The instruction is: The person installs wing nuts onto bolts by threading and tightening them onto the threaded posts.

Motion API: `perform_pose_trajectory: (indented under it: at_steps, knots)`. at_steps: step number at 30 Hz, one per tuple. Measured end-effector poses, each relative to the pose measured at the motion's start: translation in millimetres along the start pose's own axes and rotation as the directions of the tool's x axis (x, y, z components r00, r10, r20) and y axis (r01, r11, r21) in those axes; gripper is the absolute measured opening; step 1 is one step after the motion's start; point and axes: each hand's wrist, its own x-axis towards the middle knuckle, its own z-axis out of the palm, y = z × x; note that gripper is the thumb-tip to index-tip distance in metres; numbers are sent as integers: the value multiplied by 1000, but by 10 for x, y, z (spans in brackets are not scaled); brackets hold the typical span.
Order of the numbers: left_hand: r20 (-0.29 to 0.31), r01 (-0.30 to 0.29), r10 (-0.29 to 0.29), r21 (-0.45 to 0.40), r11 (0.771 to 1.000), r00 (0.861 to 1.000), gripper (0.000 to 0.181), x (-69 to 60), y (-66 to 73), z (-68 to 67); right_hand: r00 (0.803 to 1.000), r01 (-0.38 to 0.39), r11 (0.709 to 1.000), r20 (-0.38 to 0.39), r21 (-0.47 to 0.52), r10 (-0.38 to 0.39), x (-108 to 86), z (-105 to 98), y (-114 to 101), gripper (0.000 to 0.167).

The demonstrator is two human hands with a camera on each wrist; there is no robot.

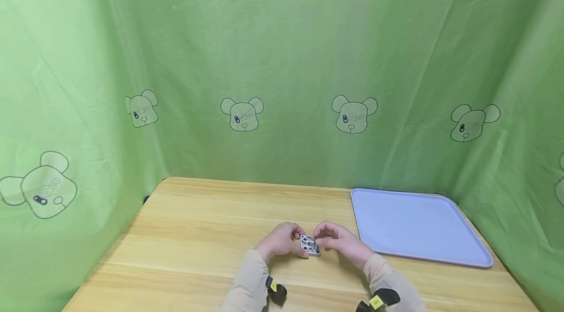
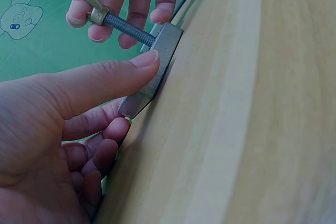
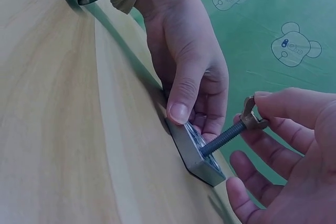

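Note:
A small square metal block (image 1: 310, 252) with holes in its face lies on the wooden table in front of me. My left hand (image 1: 282, 242) grips its edge, thumb on one side and fingers on the other. From the block's face a threaded bolt (image 3: 224, 139) sticks out, seen in both wrist views. A brass-coloured wing nut (image 3: 254, 122) sits at the bolt's outer end. My right hand (image 1: 341, 241) pinches this wing nut between thumb and index finger, its other fingers loosely bent beside the bolt.
To the right on the wooden table (image 1: 198, 233) lies a light blue tray (image 1: 414, 224) with a raised rim. A green curtain (image 1: 299, 57) with bear-head prints hangs behind the table and at both sides.

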Motion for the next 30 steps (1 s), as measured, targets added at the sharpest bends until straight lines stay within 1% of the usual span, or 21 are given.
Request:
perform_pose_trajectory:
  at_steps: [8,12,15,19,22,30]
  knots:
    - [-7,2,-2,1,1000,1000,45,-1,-6,16,999,3,1000,-39,-22,-4,-22,-6,-28,28]
    - [-7,-2,2,2,1000,1000,44,4,-18,17,999,17,999,-38,-35,-18,-39,-21,-44,26]
    - [-6,-3,3,6,1000,1000,45,5,-19,15,998,36,997,-39,-65,-39,-33,-21,-39,27]
    - [-9,-5,5,11,1000,1000,46,1,-17,11,996,66,988,-54,-137,-74,-17,-1,-32,29]
    - [-8,-6,7,12,1000,1000,47,-1,-18,9,994,70,983,-73,-170,-83,-7,16,-27,29]
    - [-9,-5,6,7,1000,1000,46,-4,-13,12,988,82,972,-112,-222,-109,21,52,-11,25]
